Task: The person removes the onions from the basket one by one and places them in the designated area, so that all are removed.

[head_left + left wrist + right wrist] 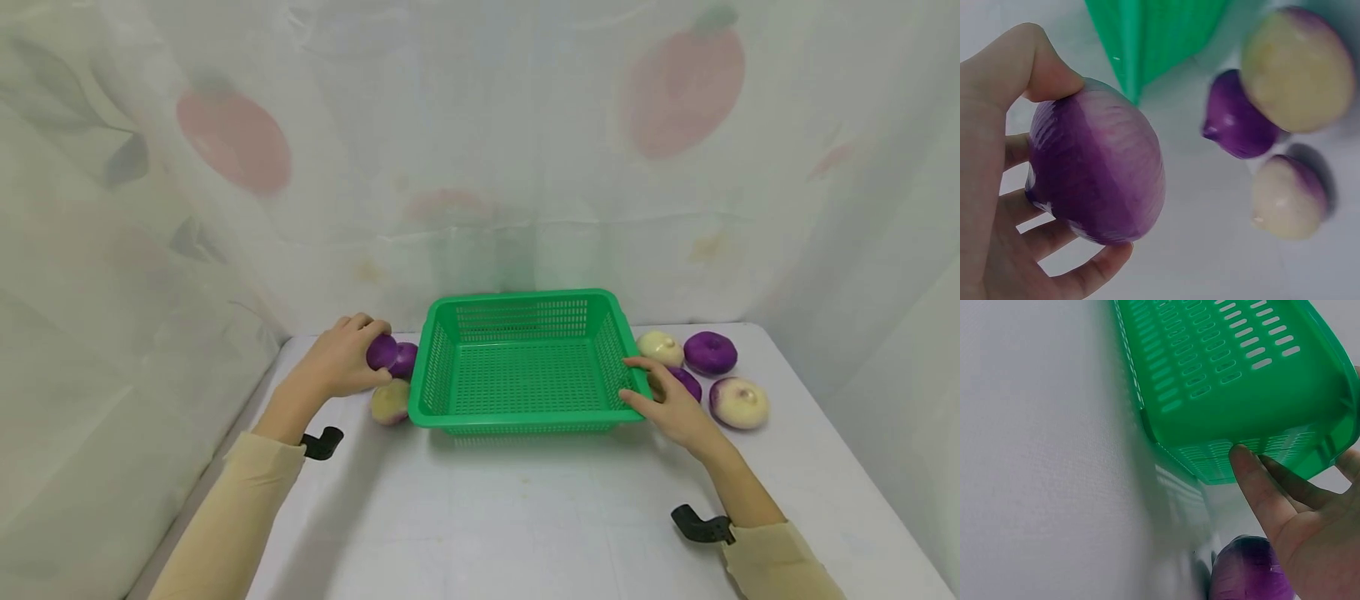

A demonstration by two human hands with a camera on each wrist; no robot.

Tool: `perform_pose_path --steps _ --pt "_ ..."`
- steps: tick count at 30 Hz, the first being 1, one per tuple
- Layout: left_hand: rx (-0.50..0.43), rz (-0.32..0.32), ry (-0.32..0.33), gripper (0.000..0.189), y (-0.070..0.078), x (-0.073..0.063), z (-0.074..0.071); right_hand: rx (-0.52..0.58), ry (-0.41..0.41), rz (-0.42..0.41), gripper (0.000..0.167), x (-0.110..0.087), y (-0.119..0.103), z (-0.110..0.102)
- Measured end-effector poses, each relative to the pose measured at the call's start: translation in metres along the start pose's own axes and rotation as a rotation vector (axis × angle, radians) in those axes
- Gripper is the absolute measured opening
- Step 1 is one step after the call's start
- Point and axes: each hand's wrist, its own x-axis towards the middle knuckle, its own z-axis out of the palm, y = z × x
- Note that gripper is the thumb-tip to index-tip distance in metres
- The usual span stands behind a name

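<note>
My left hand (341, 357) grips a purple onion (1097, 162) between thumb and fingers, left of the green plastic basket (525, 418). Beside it lie another purple onion (405, 360) and a pale, purple-tinged bulb (391, 402); the left wrist view also shows a smaller pale bulb (1290, 197). My right hand (678, 412) holds the basket's right rim, some fingers over the edge and others against the outer wall in the right wrist view. The basket has nothing in it. Behind that hand a purple onion (687, 383) is partly hidden.
Right of the basket lie a white bulb (660, 347), a purple onion (710, 352) and a large pale bulb (738, 402). The white table (480, 525) extends toward me. A fruit-printed curtain (480, 142) hangs close behind the basket.
</note>
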Motion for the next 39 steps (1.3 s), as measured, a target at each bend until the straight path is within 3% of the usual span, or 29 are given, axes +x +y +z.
perform_pose_path --steps 19,30,39 --pt "0.012 -0.114 -0.049 0.055 -0.049 -0.040 0.040 0.011 0.002 -0.008 0.061 -0.001 0.000 0.001" --pt "-0.037 -0.170 -0.122 0.061 -0.062 -0.048 0.066 0.012 0.002 -0.006 0.061 0.000 0.000 0.000" --pt "-0.085 -0.196 -0.136 0.062 -0.065 -0.051 0.083 0.005 0.004 -0.011 0.060 0.000 -0.001 0.001"
